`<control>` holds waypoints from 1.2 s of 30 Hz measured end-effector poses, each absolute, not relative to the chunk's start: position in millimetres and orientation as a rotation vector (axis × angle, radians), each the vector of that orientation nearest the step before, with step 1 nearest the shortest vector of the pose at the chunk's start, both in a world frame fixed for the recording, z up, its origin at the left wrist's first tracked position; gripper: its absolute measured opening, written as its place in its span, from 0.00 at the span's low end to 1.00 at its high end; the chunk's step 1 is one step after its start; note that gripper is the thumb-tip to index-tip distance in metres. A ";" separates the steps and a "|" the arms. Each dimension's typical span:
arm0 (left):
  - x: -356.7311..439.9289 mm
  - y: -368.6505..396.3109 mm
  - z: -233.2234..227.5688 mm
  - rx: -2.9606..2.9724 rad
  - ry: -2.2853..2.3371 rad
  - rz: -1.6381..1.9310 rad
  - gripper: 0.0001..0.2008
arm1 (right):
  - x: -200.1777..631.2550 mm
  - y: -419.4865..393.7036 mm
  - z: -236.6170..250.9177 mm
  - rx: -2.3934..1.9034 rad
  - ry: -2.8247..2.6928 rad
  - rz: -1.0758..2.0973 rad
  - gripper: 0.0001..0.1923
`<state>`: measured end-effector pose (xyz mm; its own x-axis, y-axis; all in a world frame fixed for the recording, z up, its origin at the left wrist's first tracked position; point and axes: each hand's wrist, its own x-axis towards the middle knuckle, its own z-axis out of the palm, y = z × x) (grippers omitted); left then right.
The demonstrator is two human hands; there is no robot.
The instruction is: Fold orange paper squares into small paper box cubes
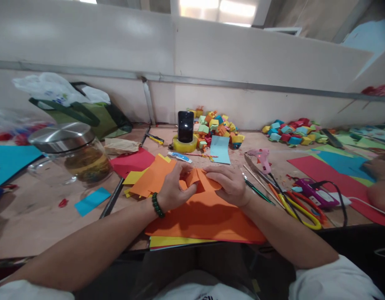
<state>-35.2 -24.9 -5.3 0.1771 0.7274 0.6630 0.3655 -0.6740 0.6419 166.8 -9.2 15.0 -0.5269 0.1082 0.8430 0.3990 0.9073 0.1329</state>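
Observation:
Between my two hands is a folded piece of orange paper [200,179], partly covered by my fingers. My left hand [176,187], with a green bead bracelet at the wrist, grips its left side between thumb and fingers. From the other side my right hand [227,183] pinches the same piece, its fingers bent over the edge. Directly below lie stacked orange sheets [205,221], with a yellow sheet [180,241] showing under their front edge. More orange paper [153,177] rests to the left of my left hand.
Behind my hands stand a phone [185,127] and a pile of small paper boxes [217,125]. A glass jug [86,164] is at left. To the right lie a pink glue gun [261,159], scissors [301,213] and a purple power strip [317,195]. Another person's hand [380,168] is at far right.

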 end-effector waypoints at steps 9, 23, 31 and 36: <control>-33.7 -25.0 -2.1 2.221 1.272 1.299 0.19 | 161.0 -14.3 12.0 -0.494 -2.193 -0.241 0.13; -37.5 -19.2 -8.6 2.382 1.307 1.199 0.22 | 155.6 -16.9 8.2 -0.527 -2.174 -0.272 0.07; -36.3 -21.6 -2.4 2.313 1.355 1.159 0.24 | 153.3 -15.2 3.6 -0.568 -2.164 -0.212 0.07; -36.5 -23.4 -1.8 2.381 1.405 1.185 0.27 | 152.5 -17.5 6.5 -0.625 -2.174 -0.265 0.13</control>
<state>-36.5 -23.4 -1.8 0.2564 0.7887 0.5588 0.6839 -0.5566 0.4718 152.5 -17.5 6.5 -0.5253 0.3433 0.7786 0.5203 0.8536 -0.0253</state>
